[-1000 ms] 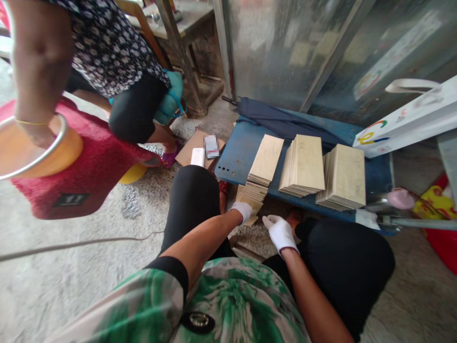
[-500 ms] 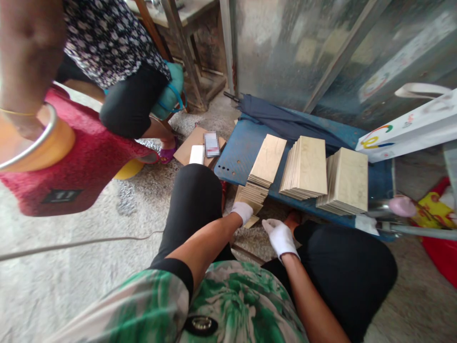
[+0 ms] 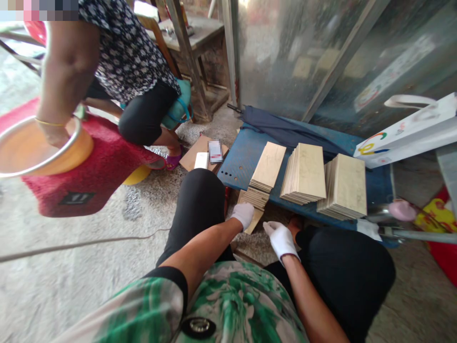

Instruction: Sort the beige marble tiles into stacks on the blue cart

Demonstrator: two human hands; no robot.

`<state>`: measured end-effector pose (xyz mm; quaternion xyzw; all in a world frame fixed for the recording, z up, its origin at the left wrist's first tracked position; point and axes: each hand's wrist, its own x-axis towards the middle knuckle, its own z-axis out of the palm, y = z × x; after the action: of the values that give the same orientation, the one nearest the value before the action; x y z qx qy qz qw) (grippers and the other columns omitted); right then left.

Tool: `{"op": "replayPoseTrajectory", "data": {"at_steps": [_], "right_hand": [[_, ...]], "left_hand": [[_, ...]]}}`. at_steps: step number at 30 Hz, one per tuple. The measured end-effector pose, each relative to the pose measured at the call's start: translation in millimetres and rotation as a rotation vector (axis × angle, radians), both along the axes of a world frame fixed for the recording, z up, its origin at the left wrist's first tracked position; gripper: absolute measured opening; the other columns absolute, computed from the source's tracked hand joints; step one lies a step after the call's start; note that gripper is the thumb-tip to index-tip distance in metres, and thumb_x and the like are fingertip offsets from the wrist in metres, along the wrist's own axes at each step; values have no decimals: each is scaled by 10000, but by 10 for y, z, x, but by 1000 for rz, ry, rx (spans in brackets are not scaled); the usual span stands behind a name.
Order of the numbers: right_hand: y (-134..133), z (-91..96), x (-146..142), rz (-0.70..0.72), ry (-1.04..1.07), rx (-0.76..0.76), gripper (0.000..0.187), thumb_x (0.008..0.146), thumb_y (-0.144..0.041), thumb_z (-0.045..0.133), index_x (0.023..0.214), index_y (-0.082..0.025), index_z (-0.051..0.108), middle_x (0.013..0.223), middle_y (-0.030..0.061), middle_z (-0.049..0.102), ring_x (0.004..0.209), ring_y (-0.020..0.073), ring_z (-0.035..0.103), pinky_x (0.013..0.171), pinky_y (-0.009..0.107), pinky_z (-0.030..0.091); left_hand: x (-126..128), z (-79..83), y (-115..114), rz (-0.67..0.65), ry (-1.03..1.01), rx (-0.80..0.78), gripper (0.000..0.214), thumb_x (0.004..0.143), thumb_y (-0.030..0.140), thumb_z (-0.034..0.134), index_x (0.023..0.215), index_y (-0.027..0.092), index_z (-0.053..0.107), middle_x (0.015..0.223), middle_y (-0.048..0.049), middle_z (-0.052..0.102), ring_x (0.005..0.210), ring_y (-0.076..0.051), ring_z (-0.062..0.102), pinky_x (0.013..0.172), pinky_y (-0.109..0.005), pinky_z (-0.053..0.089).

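Note:
My left hand [image 3: 243, 215], in a white glove, is pressed against the edge of a small stack of beige tiles [image 3: 253, 200], which slants down from a blue board [image 3: 237, 159]. Its lowest tile [image 3: 254, 221] sticks out beside my fingers. My right hand [image 3: 281, 240], also gloved, hangs close by with its fingers apart and holds nothing. Three taller stacks of beige tiles [image 3: 267, 166] [image 3: 305, 174] [image 3: 344, 186] stand in a row on the board.
A co-worker's hand [image 3: 53, 133] rests in an orange basin [image 3: 35, 147] on a red mat [image 3: 89, 176]. A white box [image 3: 201, 160] lies on cardboard [image 3: 189, 155]. A navy umbrella [image 3: 282, 131] lies behind the tiles, before glass panels [image 3: 296, 47]. A white bag [image 3: 407, 133] is at right.
The whole view has shifted slightly with my head. The co-worker's hand has moved down into the basin. My hands stay at about the same place by the tiles.

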<state>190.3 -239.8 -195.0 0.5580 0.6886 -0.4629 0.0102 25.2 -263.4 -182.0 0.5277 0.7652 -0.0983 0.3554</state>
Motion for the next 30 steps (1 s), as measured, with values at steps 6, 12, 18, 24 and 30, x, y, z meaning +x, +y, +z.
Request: {"op": "replayPoseTrajectory", "data": {"at_steps": [6,12,18,24,30], "right_hand": [[-6,61,-18,-7,24,-8,377,816,-490,504,744,-176,698,757,77,711,776,234,644,695,307,451],[-31,160,-75,-35,28,-23,318,844,-422,530,845,-183,740,981,110,742,1013,263,655,861,312,483],[31,356,-122,-41,91,-116,403,871,-416,521,1083,-141,727,1160,108,703,1132,229,627,963,276,469],[492,467,-342,100,71,-96,334,860,-391,548,1037,-191,749,1060,87,729,992,234,659,903,320,480],[1267,187,-661,55,-2,-50,333,868,-420,533,836,-162,742,711,87,684,726,216,637,709,319,479]], "left_hand": [[0,33,3,-9,-57,113,364,925,190,438,1249,152,599,1219,-159,638,1179,-233,596,1009,-336,463],[-18,-96,-31,77,-105,123,374,941,308,433,1258,234,617,1262,-88,642,1173,-207,606,1001,-278,455],[-68,-244,21,264,-90,107,379,933,303,429,1237,222,641,1271,-96,645,1158,-210,618,976,-282,472],[-253,-86,431,386,-74,232,400,930,322,429,1279,229,601,1303,-85,626,1185,-190,596,994,-260,455],[-578,66,954,455,-77,208,353,889,316,460,1165,200,647,1163,-120,689,1090,-248,655,882,-300,514]]}}
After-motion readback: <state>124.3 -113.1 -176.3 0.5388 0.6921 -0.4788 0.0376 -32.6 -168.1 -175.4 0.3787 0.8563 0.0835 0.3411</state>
